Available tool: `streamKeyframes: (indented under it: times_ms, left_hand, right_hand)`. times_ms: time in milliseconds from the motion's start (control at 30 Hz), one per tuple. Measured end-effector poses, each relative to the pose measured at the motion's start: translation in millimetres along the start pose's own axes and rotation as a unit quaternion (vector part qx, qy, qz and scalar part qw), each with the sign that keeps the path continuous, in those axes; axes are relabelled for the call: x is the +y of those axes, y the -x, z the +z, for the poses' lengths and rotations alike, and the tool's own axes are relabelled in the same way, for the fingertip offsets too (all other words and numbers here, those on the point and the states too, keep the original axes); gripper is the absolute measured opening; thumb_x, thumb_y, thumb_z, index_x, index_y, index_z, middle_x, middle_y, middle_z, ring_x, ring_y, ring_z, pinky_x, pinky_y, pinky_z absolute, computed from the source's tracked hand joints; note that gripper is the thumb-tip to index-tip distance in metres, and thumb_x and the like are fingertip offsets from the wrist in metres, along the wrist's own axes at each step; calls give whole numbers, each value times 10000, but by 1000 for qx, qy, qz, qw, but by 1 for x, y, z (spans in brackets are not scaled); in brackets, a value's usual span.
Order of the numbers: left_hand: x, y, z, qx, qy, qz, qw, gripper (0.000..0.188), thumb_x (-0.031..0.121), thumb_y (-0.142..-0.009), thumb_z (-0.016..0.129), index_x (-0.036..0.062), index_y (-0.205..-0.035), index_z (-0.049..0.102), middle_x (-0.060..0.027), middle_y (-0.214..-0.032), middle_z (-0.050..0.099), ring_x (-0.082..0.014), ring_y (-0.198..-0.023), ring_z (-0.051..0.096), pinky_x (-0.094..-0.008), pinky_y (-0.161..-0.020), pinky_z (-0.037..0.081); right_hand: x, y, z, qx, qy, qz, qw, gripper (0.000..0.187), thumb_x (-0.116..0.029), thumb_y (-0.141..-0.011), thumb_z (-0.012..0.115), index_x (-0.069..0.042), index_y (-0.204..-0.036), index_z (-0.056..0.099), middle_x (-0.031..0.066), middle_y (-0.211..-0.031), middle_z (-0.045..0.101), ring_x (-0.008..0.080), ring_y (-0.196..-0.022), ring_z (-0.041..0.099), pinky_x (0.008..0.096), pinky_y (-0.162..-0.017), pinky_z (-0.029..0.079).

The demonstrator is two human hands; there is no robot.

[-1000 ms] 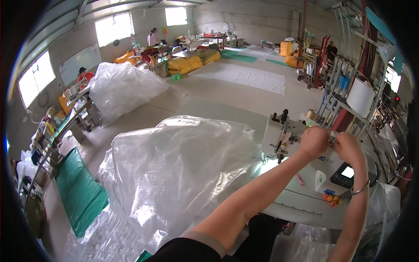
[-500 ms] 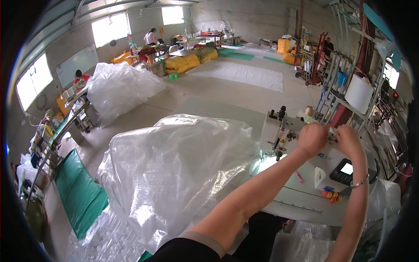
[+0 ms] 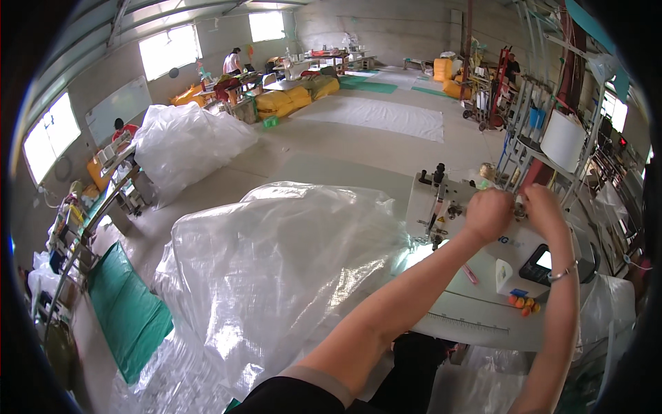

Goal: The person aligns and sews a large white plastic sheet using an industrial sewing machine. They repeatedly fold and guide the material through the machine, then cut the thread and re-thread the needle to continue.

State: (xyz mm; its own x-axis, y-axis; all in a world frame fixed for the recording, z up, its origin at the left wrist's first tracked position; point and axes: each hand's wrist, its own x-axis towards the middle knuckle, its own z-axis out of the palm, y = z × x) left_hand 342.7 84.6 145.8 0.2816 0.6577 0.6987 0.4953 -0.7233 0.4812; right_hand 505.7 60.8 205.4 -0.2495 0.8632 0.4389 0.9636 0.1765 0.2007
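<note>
A white industrial sewing machine (image 3: 517, 250) stands at the right, its lamp shining near the needle. Over the top of its arm, my left hand (image 3: 489, 214) is closed, fingers bent beside a small metal fitting (image 3: 518, 208). My right hand (image 3: 542, 205) is closed on the other side of that fitting, its fingertips pinched. Whatever they grip is too small or hidden to make out. A big heap of clear plastic sheeting (image 3: 276, 255) lies left of the needle. On the machine table (image 3: 441, 334) are a slim pink tool (image 3: 469, 274) and some small orange balls (image 3: 525, 304).
A rack with a large white thread cone (image 3: 564, 141) rises behind the machine. Green sheeting (image 3: 127, 310) lies at the left. Another plastic heap (image 3: 189, 148), yellow bundles (image 3: 284, 101) and a white sheet (image 3: 379, 117) are farther off. Other people sit or stand at the back.
The view has shifted slightly. Both hands stay at the top of the machine; the right hand's fingers have moved a little, and the small metal fitting shows more clearly between the hands.
</note>
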Motion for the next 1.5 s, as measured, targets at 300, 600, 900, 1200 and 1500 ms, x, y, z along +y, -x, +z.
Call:
streamKeyframes:
  times_ms: [300, 600, 900, 1200, 1500]
  left_hand:
    - [-8, 2, -11, -60, -25, -21, 998, 175, 267, -794, 622, 125, -844, 711, -132, -801, 666, -333, -766, 647, -455, -678, 510]
    - [-4, 2, -8, -17, -29, 2, 999, 141, 230, -784, 639, 92, -770, 663, -111, -770, 646, -302, -774, 631, -429, -689, 492]
    - [4, 2, -5, -11, -12, 20, 1000, 125, 207, -782, 627, 87, -763, 654, -111, -772, 644, -301, -762, 627, -422, -682, 494]
    - [-2, 3, -3, 10, -15, 28, 999, 133, 208, -783, 631, 79, -750, 640, -108, -762, 636, -303, -752, 621, -423, -669, 496]
    - [-9, 3, -8, 6, -48, 27, 998, 120, 203, -777, 634, 85, -758, 637, -95, -754, 635, -297, -751, 621, -428, -671, 493]
  right_hand:
    - [-1, 11, -5, -94, -8, 5, 996, 87, -79, -758, 608, -7, -768, 656, 230, -810, 645, 381, -796, 648, 452, -701, 518]
    - [-28, 4, -21, -90, -55, -26, 994, 110, -108, -795, 578, -21, -755, 633, 174, -805, 648, 355, -810, 637, 448, -713, 500]
    - [-10, -10, 0, -30, -12, -12, 999, 86, -91, -744, 624, -30, -767, 681, 173, -805, 670, 337, -792, 669, 434, -692, 530]
    - [4, -6, 0, -95, -23, 33, 995, 119, -130, -818, 574, -18, -797, 609, 169, -843, 624, 350, -844, 627, 450, -725, 500]
    - [-21, 9, -11, -52, -103, -39, 993, 85, -65, -766, 601, -21, -815, 656, 167, -819, 666, 355, -816, 648, 441, -733, 517]
